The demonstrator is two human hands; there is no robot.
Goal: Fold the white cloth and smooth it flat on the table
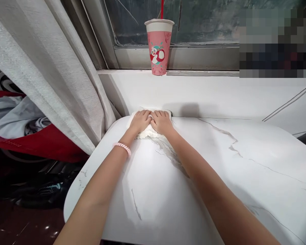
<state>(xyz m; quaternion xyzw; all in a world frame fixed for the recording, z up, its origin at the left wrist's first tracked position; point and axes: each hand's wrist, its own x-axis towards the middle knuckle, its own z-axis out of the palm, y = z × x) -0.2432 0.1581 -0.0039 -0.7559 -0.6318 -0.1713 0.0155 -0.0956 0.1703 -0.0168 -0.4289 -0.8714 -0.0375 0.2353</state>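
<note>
A crumpled white cloth (151, 133) lies at the far edge of the white marble-patterned table (219, 156), close to the wall. My left hand (140, 121) rests palm down on its left part, fingers stretched forward. On the right part, my right hand (162, 121) lies flat in the same way. The two thumbs meet or nearly meet in the middle. Both palms hide much of the cloth. A pink coiled band (122, 147) circles my left wrist.
A pink paper cup (159, 47) with a red straw stands on the window ledge beyond my hands. A pale curtain (66, 68) hangs at the left, beside a red bag (53, 144) with clothes inside. The table's left corner is rounded.
</note>
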